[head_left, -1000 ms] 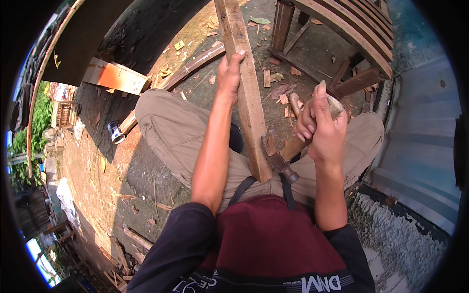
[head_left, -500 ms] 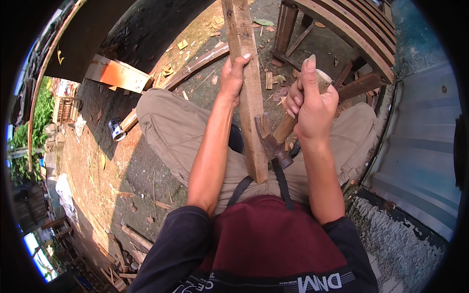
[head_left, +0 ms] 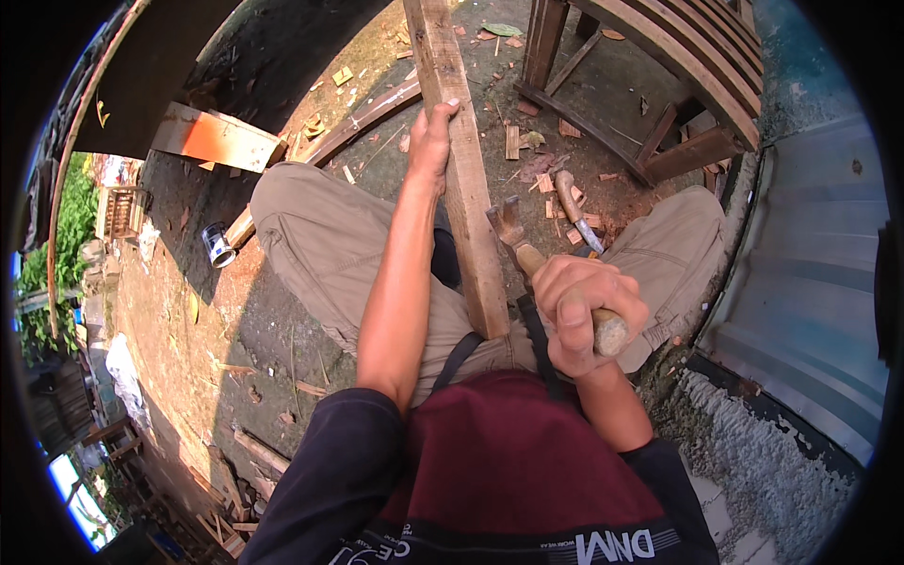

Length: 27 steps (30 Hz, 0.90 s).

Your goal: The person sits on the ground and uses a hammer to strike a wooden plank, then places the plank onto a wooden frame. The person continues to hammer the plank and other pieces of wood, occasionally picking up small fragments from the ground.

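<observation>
The left hand (head_left: 431, 144) grips the wooden timber (head_left: 461, 179) by its left edge, toward 12 o'clock; the thumb lies on the near face, and the other fingers seem to curl behind, mostly hidden. The timber runs from 12 o'clock down to a squared end over the lap. The right hand (head_left: 586, 311) is closed in a fist around the hammer (head_left: 509, 229), its handle butt poking out toward 4 o'clock, the claw just beside the timber's right edge—whether they touch, I cannot tell.

For good work here, I would judge that the timber wants firm backing; a piece held over the lap is likely to bounce under a blow. Keep the left fingers well up toward 12, clear of the hammer's path, and let the wrist stay loose—a short, square stroke should be safer than a wide swing. The knife (head_left: 572, 204) at 2 o'clock, among wood chips (head_left: 512, 142), is best kept away from the right knee.
</observation>
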Tool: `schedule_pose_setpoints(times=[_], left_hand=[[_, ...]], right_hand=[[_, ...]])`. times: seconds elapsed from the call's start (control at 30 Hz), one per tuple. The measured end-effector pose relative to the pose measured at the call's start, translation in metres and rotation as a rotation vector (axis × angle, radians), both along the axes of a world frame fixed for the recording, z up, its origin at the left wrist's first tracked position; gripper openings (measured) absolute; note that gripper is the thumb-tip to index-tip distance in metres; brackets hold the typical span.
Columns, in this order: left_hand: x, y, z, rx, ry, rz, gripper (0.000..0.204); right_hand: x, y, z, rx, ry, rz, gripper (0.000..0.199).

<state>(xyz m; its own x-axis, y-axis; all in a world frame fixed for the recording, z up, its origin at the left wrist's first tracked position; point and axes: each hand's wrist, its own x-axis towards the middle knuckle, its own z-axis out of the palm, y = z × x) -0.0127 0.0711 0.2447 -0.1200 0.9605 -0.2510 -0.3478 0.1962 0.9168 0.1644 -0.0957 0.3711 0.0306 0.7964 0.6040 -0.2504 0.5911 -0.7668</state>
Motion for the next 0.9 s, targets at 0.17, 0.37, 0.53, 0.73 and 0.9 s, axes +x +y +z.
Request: schedule_pose_setpoints(times=[0.17,0.37,0.53,0.73,0.9], left_hand=[[-0.011,-0.004,-0.005,0.007,0.029,0.039,0.049],[0.004,-0.002,0.003,0.077,-0.004,-0.029,0.048],[0.003,-0.004,0.002,0.078,0.004,-0.040,0.047],[0.001,-0.005,0.000,0.008,-0.066,-0.053,0.044],[0.000,0.003,-0.011,-0.052,0.001,-0.015,0.046]], right_hand=[[0.020,0.001,0.023,-0.385,0.103,0.015,0.034],[-0.004,0.026,-0.004,-0.700,0.221,-0.023,0.037],[-0.006,0.009,-0.026,-0.520,0.133,-0.039,0.036],[0.009,-0.033,-0.089,-0.471,0.048,0.193,0.048],[0.020,-0.036,-0.105,-0.421,-0.108,0.167,0.051]])
